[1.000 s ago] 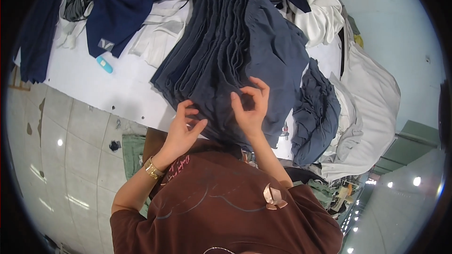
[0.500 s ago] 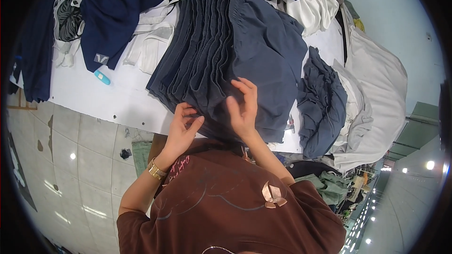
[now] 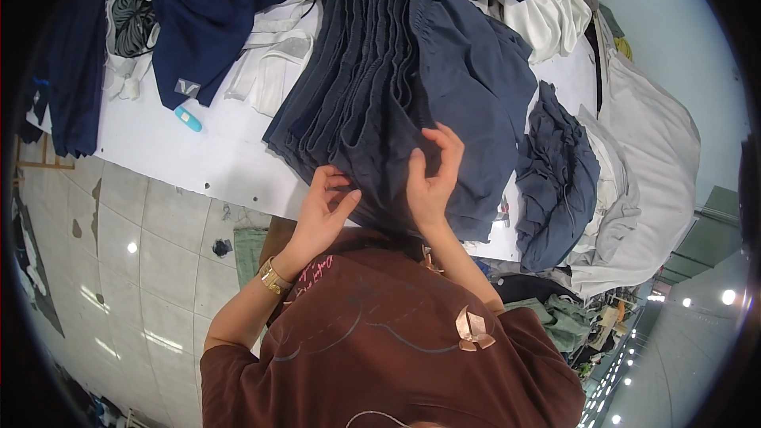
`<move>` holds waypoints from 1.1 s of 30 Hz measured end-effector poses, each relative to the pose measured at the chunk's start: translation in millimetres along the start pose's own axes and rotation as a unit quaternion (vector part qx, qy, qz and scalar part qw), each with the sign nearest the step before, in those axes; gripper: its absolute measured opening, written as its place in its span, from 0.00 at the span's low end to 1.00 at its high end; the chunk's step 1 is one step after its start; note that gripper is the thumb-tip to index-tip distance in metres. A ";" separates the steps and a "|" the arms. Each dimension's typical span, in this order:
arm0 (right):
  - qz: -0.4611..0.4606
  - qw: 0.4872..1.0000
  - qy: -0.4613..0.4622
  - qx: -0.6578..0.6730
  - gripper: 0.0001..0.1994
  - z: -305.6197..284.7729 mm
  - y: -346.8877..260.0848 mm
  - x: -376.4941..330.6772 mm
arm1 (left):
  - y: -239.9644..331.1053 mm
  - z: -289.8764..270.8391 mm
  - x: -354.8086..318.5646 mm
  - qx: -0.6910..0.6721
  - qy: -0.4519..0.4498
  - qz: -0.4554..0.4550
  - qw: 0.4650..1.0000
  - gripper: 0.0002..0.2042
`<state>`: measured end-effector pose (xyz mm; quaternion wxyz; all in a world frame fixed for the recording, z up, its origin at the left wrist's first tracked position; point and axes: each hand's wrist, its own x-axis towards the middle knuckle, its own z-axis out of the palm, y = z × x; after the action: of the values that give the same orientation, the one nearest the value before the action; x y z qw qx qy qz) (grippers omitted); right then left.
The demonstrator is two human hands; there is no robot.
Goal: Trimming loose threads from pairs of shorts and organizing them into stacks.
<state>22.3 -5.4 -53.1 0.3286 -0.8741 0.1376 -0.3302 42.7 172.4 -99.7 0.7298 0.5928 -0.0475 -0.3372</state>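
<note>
a stack of slate-blue garments [image 3: 476,71] with gathered edges is lying on the white bench [image 3: 198,165], right in front of the person, its folds standing side by side like pleats. the left hand [image 3: 325,210] is resting at the stack's near left corner, thumb and fingers apart; the right hand [image 3: 434,178] is curving over the near folds, fingertips touching the cloth, though i cannot tell whether it is pinching a layer. from where i'm standing, the folds are looking loosely packed, so an uneven pull by one hand could be fanning them out of line, or a fingertip could be catching two layers instead of one. the stack is also reaching the bench's near edge, so a tug toward the body could be making the lower layers slip off. a crumpled slate-blue cloth [image 3: 557,178] is lying just to the right and could be getting mixed in. as for markings, a navy garment [image 3: 210,16] is showing a small grey patch [image 3: 187,88] with a pale angular mark, and the brown shirt [image 3: 380,333] is carrying pink script lettering [image 3: 321,271].
</note>
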 end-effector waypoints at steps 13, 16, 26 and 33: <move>0.049 0.997 -0.016 0.049 0.12 2.0 11.1 10.3 | -2.4 -1.6 -1.3 0.031 -0.006 0.000 0.999 0.24; -0.060 0.997 -0.008 -0.048 0.14 0.4 7.6 10.1 | 4.4 -0.6 -3.0 0.029 -0.021 -0.011 0.999 0.25; 0.038 0.998 -0.048 -0.003 0.11 2.9 11.3 7.1 | 2.3 3.1 -5.6 0.073 -0.052 0.027 0.996 0.30; -0.096 0.973 -0.141 -0.155 0.14 4.6 -2.6 -2.4 | -6.1 7.9 8.4 0.027 -0.031 -0.038 0.998 0.29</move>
<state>23.6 -0.2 -55.1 0.1720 -0.9612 0.0548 -0.2085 42.8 160.8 -105.6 0.6983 0.6029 -0.0562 -0.3818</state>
